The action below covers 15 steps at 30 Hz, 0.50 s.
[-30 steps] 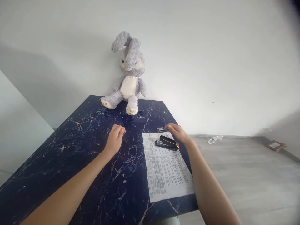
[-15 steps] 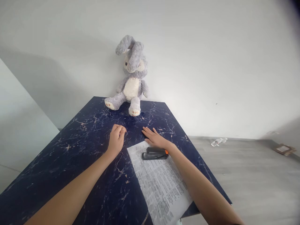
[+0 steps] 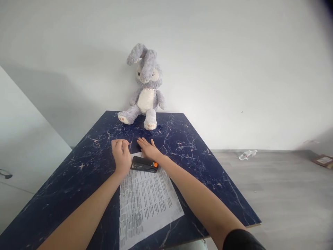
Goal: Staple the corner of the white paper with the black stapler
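Observation:
A printed sheet of paper (image 3: 147,199) lies on the dark blue marbled table. On its upper part rests a black stapler (image 3: 142,166) with an orange end. My right hand (image 3: 148,150) is laid palm down at the sheet's far edge, just beyond the stapler, fingers stretched out and thumb apart. To the stapler's left, my left hand (image 3: 121,156) is curled into a loose fist at the sheet's upper left edge. Nothing shows between its fingers. A grey plush rabbit (image 3: 146,99) sits at the table's far end, out of reach of both hands.
The table (image 3: 85,166) ends at a pale wall behind the rabbit. On the grey floor to the right lie a clear plastic bottle (image 3: 247,155) and a brown cardboard box (image 3: 324,160). A white panel (image 3: 20,139) stands at the left.
The paper and the stapler on it have moved left and turned straighter. My right hand has moved left with them, still flat. My left fist has shifted slightly left.

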Motion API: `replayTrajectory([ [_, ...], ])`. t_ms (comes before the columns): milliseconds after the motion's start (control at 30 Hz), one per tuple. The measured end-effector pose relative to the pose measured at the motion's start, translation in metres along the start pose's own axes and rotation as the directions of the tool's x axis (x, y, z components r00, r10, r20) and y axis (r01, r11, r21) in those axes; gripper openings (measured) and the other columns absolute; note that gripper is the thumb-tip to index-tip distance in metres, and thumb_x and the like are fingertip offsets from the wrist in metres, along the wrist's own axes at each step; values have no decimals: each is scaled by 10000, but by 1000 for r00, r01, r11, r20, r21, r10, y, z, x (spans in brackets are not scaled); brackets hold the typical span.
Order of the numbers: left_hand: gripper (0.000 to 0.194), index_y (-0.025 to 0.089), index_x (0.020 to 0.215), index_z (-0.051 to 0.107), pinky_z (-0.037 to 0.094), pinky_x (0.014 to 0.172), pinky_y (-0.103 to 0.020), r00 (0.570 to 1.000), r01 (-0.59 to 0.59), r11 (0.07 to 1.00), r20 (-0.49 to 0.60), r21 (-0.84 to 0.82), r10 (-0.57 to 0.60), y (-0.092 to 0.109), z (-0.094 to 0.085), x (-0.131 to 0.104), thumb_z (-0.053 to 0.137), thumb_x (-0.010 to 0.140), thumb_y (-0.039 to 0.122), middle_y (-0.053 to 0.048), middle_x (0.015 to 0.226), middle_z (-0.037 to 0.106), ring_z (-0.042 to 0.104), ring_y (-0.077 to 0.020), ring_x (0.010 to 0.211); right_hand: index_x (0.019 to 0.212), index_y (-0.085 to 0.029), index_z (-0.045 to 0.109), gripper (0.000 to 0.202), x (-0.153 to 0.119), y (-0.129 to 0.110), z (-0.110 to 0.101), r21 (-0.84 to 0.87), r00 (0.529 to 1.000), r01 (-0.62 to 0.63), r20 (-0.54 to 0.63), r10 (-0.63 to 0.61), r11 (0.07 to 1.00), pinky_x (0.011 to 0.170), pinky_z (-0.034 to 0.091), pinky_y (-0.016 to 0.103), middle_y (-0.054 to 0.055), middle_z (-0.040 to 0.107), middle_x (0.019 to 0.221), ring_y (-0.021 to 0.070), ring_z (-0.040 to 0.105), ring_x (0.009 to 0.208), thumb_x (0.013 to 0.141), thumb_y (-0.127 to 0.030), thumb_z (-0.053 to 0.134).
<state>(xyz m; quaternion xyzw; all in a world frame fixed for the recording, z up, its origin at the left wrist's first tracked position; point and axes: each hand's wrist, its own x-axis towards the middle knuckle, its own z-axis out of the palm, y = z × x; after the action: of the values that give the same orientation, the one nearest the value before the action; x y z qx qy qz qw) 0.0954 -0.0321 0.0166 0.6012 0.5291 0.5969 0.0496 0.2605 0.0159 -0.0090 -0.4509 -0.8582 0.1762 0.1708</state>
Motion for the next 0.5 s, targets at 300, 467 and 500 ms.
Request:
replayTrajectory([
  [300, 298, 217, 799, 556, 451, 874, -359, 997, 64, 996, 54, -63, -60, -5, 4, -2, 406, 1054, 249, -58, 950, 523, 565, -225, 919, 1425, -236, 601, 546, -88, -20, -38, 371, 986, 151, 6, -165, 916, 998, 528, 388, 89, 712, 1326, 275, 695, 1146, 928, -440, 695],
  [467, 296, 220, 864, 595, 472, 796, -333, 970, 97, 985, 235, -145, -61, 1, 8, -9, 394, 1067, 296, -43, 947, 578, 578, -203, 841, 1274, -210, 690, 427, -111, -24, -41, 55, 999, 40, 25, -41, 998, 721, 489, 302, 66, 775, 958, 226, 704, 794, 861, -317, 705],
  [500, 298, 220, 874, 601, 475, 800, -332, 954, 86, 984, 298, -159, -36, 3, 10, -11, 390, 1069, 303, -41, 941, 593, 586, -204, 847, 1238, -210, 708, 397, -115, -21, -45, 23, 1000, 21, 21, -21, 1000, 692, 468, 294, 59, 768, 905, 218, 691, 755, 857, -324, 708],
])
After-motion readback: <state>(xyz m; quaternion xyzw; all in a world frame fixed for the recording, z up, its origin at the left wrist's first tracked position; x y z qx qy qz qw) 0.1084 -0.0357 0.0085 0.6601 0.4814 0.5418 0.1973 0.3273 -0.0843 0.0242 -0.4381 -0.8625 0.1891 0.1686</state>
